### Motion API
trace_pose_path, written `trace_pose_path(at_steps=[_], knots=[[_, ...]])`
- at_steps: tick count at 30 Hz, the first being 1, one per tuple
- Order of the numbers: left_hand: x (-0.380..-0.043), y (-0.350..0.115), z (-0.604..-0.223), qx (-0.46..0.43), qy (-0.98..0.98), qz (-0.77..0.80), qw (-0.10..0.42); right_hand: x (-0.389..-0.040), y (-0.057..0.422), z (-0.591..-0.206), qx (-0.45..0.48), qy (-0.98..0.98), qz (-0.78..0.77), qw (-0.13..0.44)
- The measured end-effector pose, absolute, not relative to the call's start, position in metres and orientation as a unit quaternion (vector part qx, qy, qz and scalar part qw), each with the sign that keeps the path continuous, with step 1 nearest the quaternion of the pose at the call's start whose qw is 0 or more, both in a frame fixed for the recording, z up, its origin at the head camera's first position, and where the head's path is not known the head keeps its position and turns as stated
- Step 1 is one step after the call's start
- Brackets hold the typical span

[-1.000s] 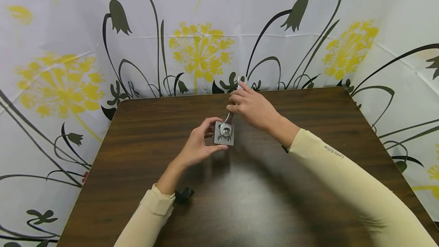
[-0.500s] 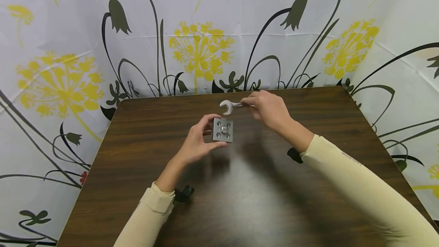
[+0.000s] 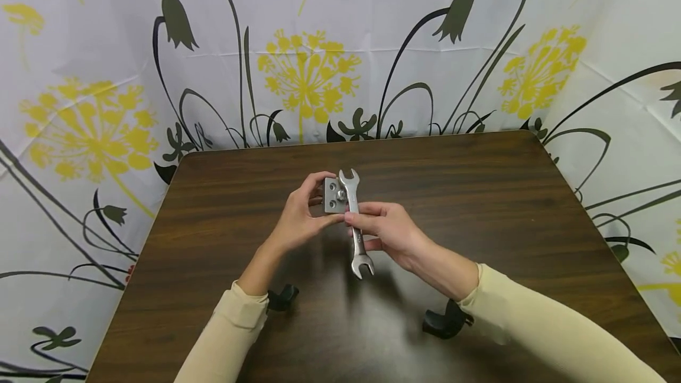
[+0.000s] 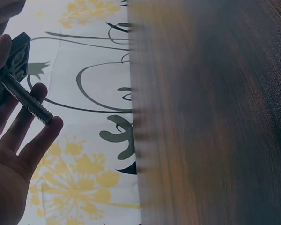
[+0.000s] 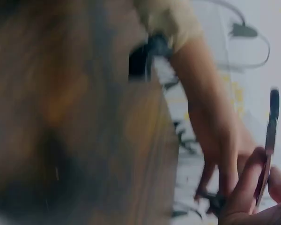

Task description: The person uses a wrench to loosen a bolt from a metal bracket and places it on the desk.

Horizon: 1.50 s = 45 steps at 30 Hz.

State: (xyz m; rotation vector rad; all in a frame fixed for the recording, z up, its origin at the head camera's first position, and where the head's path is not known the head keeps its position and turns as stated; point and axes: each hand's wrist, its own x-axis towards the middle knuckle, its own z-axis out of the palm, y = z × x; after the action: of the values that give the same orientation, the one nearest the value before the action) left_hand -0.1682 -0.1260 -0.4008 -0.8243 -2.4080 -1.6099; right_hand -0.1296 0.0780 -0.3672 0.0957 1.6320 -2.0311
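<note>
My left hand [image 3: 303,214] holds a small square grey metal plate [image 3: 334,196] above the table, pinched between thumb and fingers. A nut or bolt head sits in the plate's middle, and a threaded bolt [image 4: 27,97] sticks out behind it across my left hand's fingers [image 4: 18,136]. My right hand [image 3: 385,232] grips a silver double-ended wrench [image 3: 355,223] by its middle. The wrench's upper open end lies just right of the plate; its lower end points toward me. The right wrist view is blurred and shows the wrench [image 5: 268,145] edge-on.
A dark wood-grain table [image 3: 479,194] fills the lower view. A white curtain [image 3: 298,46] printed with yellow and dark flowers surrounds it on three sides. Black wrist-camera straps [image 3: 444,321] sit at both cuffs.
My right hand lifted the wrench off the plate, swung it around and brought it back nearer me, now gripping its middle beside the plate. The left hand kept the plate, raised slightly.
</note>
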Motion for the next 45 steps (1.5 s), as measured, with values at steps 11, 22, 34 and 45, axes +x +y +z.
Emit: trace_pose_path(at_steps=[11,22,34,45], knots=[[-0.160,-0.126,-0.385,-0.260,-0.793,-0.544,0.085,-0.098,0.050,-0.381,0.034,0.481,-0.830,0.279],[-0.162,-0.124,-0.387,-0.256,-0.789,-0.549,0.107,-0.091,0.034,-0.386,0.077,0.394,-0.868,0.294],[-0.160,-0.123,-0.387,-0.255,-0.779,-0.562,0.112,-0.087,0.025,-0.393,0.082,0.397,-0.866,0.292],[-0.161,-0.124,-0.384,-0.247,-0.776,-0.569,0.113,-0.094,0.038,-0.403,0.048,0.521,-0.807,0.274]])
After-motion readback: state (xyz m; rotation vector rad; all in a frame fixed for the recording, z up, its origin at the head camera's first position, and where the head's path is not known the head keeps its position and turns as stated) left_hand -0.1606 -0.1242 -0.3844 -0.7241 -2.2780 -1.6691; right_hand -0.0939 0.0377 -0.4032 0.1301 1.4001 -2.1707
